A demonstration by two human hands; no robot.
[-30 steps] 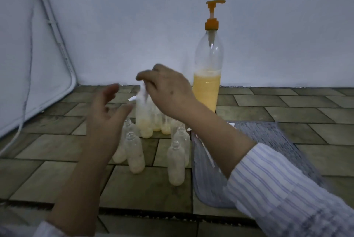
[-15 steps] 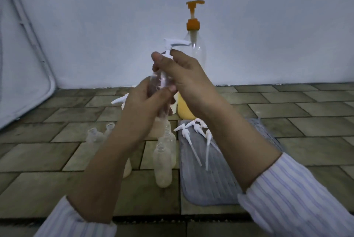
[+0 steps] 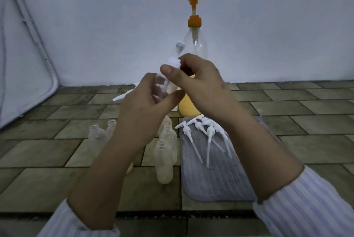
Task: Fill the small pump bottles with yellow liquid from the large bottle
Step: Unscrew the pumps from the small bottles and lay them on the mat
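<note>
The small pump bottle [image 3: 162,87], tilted up-right, is held by the left hand [image 3: 145,106], while its white pump collar [image 3: 173,62] directly above is pinched by the right hand [image 3: 199,85].

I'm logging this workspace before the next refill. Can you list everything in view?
large bottle: one, clear, orange pump, yellow liquid, by the wall
held bottle: one, clear, white pump top, between both hands
open bottles: at least five, clear, on the floor
loose pumps: several, white, on the mat
mat: one, grey, right of the bottles
floor: brown tiles
left hand: holds the bottle body
right hand: pinches its pump top
</note>
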